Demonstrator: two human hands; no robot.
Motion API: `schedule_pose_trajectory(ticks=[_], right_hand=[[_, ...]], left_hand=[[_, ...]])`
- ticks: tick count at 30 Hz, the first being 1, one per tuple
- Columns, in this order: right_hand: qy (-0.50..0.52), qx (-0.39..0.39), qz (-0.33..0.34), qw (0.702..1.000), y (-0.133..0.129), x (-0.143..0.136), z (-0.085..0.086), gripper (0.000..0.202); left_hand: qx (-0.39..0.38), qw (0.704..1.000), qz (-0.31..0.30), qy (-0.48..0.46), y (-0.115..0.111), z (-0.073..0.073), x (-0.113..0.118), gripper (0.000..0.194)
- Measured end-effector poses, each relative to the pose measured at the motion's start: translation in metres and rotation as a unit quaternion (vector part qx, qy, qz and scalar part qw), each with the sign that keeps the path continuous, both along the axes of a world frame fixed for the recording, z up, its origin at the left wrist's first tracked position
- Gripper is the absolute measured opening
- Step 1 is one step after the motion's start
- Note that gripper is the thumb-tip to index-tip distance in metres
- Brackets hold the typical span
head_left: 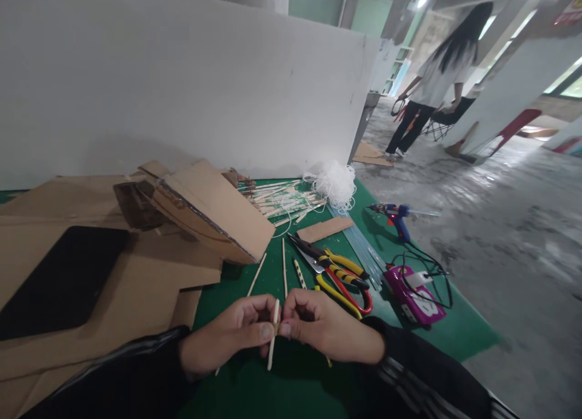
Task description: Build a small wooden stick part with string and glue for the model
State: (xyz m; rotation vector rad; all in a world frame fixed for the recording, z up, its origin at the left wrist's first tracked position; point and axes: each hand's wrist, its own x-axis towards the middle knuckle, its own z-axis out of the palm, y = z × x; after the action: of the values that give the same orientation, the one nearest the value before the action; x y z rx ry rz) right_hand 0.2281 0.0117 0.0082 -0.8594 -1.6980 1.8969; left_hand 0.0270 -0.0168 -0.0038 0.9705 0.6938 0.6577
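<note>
- Left hand (239, 331): thumb and fingers pinched on a short wooden stick (271, 355), slightly tilted.
- Right hand (318, 325): fingers curled at the stick's middle; grip cannot be determined.
- Just beyond: pliers (339, 268) on green table (464, 329).
- Farther right: blue glue gun (399, 220).

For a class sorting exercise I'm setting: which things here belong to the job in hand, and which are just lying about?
In the job:
thin pale wooden stick, between left hand and right hand
probably the pile of thin pale wooden sticks

Seemingly just lying about:
flat black rectangular panel
tangled white cord
purple plastic power strip
</note>
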Motion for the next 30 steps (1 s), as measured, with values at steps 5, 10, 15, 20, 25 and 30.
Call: schedule_pose_trajectory(ticks=[5,10,15,20,25,30], right_hand=[[-0.001,-0.008,0.004,1.0,0.0001,0.0009,-0.0013,0.041],[-0.012,0.012,0.012,1.0,0.0003,0.0022,0.0012,0.035],[-0.024,0.027,0.009,0.999,0.0003,0.0021,0.0041,0.03],[-0.038,0.039,0.008,0.998,0.0007,0.0021,0.0013,0.014],[-0.058,0.029,-0.002,0.998,-0.0004,0.0013,0.001,0.005],[-0.07,0.023,0.0,0.997,-0.0005,0.0011,0.002,0.008]], left_hand=[[0.008,1.0,0.004,0.003,-0.0005,0.0006,0.0005,0.037],[0.01,1.0,0.0,0.011,0.001,0.0013,0.0001,0.039],[0.012,1.0,-0.001,0.008,0.0012,0.0051,-0.0013,0.039],[0.017,1.0,-0.003,0.016,0.0003,0.0046,-0.002,0.04],[0.022,1.0,-0.009,0.013,0.0009,0.0029,-0.0032,0.039],[0.022,1.0,-0.005,0.02,0.0018,0.005,-0.0037,0.04]])
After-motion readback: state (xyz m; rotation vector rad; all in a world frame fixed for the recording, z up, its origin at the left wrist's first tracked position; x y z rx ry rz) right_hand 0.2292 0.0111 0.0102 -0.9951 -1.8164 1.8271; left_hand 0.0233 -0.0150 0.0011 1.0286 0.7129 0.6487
